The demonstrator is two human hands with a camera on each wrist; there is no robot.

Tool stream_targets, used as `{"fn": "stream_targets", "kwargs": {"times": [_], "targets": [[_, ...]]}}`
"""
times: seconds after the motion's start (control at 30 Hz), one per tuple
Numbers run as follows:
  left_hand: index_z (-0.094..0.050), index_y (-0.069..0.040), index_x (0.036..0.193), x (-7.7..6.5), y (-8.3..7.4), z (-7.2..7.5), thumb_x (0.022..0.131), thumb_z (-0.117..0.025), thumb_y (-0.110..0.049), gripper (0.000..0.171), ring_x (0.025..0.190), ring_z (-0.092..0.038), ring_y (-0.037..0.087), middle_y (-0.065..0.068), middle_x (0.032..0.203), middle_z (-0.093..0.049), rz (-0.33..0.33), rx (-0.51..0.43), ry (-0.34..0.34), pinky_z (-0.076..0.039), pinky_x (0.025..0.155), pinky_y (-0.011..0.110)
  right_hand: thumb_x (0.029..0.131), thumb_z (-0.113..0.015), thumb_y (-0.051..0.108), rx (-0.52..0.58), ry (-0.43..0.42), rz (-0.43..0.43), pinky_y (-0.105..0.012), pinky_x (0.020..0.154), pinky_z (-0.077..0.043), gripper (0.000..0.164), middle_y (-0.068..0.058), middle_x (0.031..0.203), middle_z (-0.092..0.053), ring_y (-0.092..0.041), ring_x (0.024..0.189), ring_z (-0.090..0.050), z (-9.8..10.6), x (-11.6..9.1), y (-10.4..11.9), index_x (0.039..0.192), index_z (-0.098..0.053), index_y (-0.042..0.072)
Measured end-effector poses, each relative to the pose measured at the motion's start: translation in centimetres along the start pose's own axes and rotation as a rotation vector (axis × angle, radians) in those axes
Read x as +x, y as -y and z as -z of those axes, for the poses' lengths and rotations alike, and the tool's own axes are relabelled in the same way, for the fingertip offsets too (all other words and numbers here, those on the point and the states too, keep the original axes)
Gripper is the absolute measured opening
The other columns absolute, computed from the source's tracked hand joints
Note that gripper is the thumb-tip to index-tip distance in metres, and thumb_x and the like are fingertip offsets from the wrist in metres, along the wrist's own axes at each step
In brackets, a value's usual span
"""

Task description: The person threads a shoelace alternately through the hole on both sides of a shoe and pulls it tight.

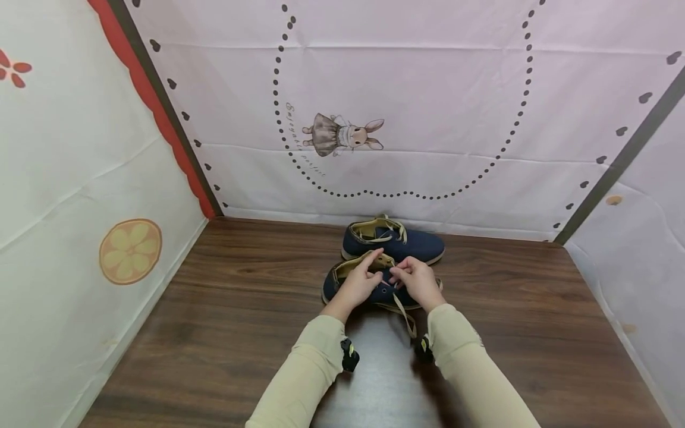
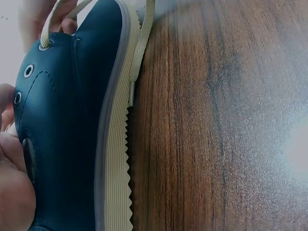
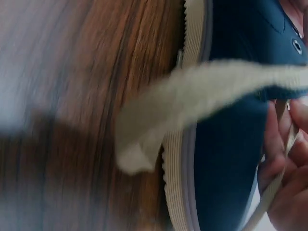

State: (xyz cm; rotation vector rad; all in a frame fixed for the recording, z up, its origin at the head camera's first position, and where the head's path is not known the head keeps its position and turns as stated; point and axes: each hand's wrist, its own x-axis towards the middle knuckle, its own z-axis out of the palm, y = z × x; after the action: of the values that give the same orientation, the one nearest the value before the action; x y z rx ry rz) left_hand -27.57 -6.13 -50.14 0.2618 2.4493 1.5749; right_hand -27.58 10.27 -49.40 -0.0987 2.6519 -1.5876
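Observation:
A navy blue shoe point(image 1: 337, 280) with a cream ribbed sole point(image 2: 118, 159) lies nearer to me, its toe to the right. My left hand point(image 1: 357, 284) is at its opening and eyelets, index finger and thumb spread apart. That hand point(image 2: 14, 187) shows only in part in the left wrist view, against the shoe's upper. The right hand point(image 1: 420, 280) pinches a cream shoelace point(image 3: 269, 192) beside the eyelets. A loose lace end point(image 1: 405, 312) hangs over the shoe's near side. Part of the upper is hidden behind both hands.
A matching navy shoe point(image 1: 423, 244), with its lace point(image 1: 398, 229) in the eyelets, stands just behind, near the back wall. The brown wood-grain surface point(image 1: 241, 285) meets printed white cloth walls point(image 1: 428, 119) at the back and both sides.

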Motion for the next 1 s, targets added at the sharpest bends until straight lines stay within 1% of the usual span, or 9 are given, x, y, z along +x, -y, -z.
{"fn": "stream_targets", "kwargs": {"times": [0.17, 0.27, 0.43, 0.57, 0.67, 0.7, 0.8, 0.9, 1.0], "targets": [[-0.031, -0.030, 0.145, 0.1, 0.0, -0.1, 0.096, -0.050, -0.016, 0.055, 0.047, -0.038, 0.013, 0.003, 0.064, -0.055, 0.002, 0.006, 0.009, -0.034, 0.047, 0.026, 0.088, -0.065, 0.017, -0.067, -0.050, -0.021, -0.028, 0.057, -0.045, 0.017, -0.006, 0.068, -0.067, -0.015, 0.060, -0.059, -0.7, 0.2, 0.1, 0.078, -0.064, 0.004], [-0.031, -0.030, 0.145, 0.2, -0.1, -0.1, 0.096, -0.050, -0.016, 0.054, 0.045, -0.036, 0.012, 0.001, 0.056, -0.046, 0.001, 0.003, 0.009, -0.033, 0.046, 0.025, 0.088, -0.064, 0.020, -0.099, -0.057, -0.039, -0.027, 0.056, -0.043, 0.018, -0.004, 0.067, -0.066, -0.014, 0.060, -0.058, -1.0, 0.5, 0.2, 0.077, -0.065, 0.005], [-0.035, -0.027, 0.141, 0.2, 0.0, 0.0, 0.096, -0.049, -0.015, 0.049, 0.044, -0.035, 0.013, 0.005, 0.070, -0.059, 0.011, -0.008, 0.015, -0.032, 0.046, 0.026, 0.089, -0.064, 0.024, -0.090, -0.043, -0.117, -0.027, 0.055, -0.043, 0.021, -0.003, 0.065, -0.066, -0.015, 0.059, -0.058, -1.1, 1.0, 0.6, 0.078, -0.066, 0.006], [-0.041, -0.020, 0.132, 0.1, 0.0, -0.2, 0.095, -0.051, -0.016, 0.038, 0.057, -0.049, 0.014, 0.009, 0.088, -0.064, 0.026, -0.009, 0.007, -0.038, 0.053, 0.027, 0.087, -0.067, 0.019, 0.046, -0.016, -0.174, -0.032, 0.058, -0.049, 0.022, -0.011, 0.070, -0.067, -0.018, 0.056, -0.061, -0.9, 1.4, 0.8, 0.097, -0.058, 0.001], [-0.037, -0.018, 0.130, -0.1, 0.2, -0.4, 0.093, -0.055, -0.014, 0.041, 0.073, -0.058, 0.015, 0.007, 0.090, -0.065, -0.001, 0.028, -0.037, -0.042, 0.062, 0.028, 0.085, -0.068, 0.015, 0.090, 0.037, -0.176, -0.035, 0.061, -0.051, 0.038, -0.014, 0.072, -0.067, -0.019, 0.055, -0.062, -0.8, 1.9, 0.9, 0.117, -0.051, 0.002], [-0.034, -0.019, 0.132, -0.2, 0.2, -0.4, 0.092, -0.056, -0.012, 0.046, 0.072, -0.059, 0.016, 0.006, 0.089, -0.065, -0.013, 0.043, -0.053, -0.042, 0.062, 0.029, 0.086, -0.067, 0.014, 0.089, 0.065, -0.165, -0.036, 0.061, -0.051, 0.042, -0.013, 0.072, -0.067, -0.019, 0.056, -0.062, -0.7, 2.1, 0.9, 0.122, -0.050, 0.002], [-0.028, -0.022, 0.135, -0.2, 0.4, -0.4, 0.090, -0.059, -0.010, 0.056, 0.071, -0.060, 0.017, 0.004, 0.088, -0.065, -0.042, 0.082, -0.077, -0.043, 0.063, 0.031, 0.087, -0.065, 0.013, 0.071, 0.152, -0.134, -0.037, 0.061, -0.052, 0.037, -0.011, 0.072, -0.067, -0.019, 0.058, -0.063, -0.6, 2.5, 1.0, 0.120, -0.057, -0.001], [-0.037, -0.020, 0.129, -0.2, 0.4, -0.3, 0.091, -0.059, -0.013, 0.044, 0.077, -0.061, 0.018, 0.004, 0.090, -0.064, -0.036, 0.081, -0.063, -0.045, 0.064, 0.032, 0.088, -0.064, 0.010, 0.078, 0.238, -0.109, -0.037, 0.060, -0.052, 0.027, -0.011, 0.075, -0.068, -0.020, 0.062, -0.064, 0.0, 2.7, 0.9, 0.111, -0.062, -0.004], [-0.046, -0.016, 0.110, -0.1, 0.3, -0.2, 0.092, -0.059, -0.016, 0.023, 0.086, -0.061, 0.020, 0.007, 0.094, -0.064, -0.019, 0.066, -0.048, -0.045, 0.069, 0.033, 0.089, -0.062, 0.010, 0.066, 0.332, -0.099, -0.034, 0.058, -0.049, 0.022, -0.011, 0.081, -0.069, -0.021, 0.066, -0.064, 0.8, 2.7, 0.8, 0.107, -0.063, -0.001]]}}
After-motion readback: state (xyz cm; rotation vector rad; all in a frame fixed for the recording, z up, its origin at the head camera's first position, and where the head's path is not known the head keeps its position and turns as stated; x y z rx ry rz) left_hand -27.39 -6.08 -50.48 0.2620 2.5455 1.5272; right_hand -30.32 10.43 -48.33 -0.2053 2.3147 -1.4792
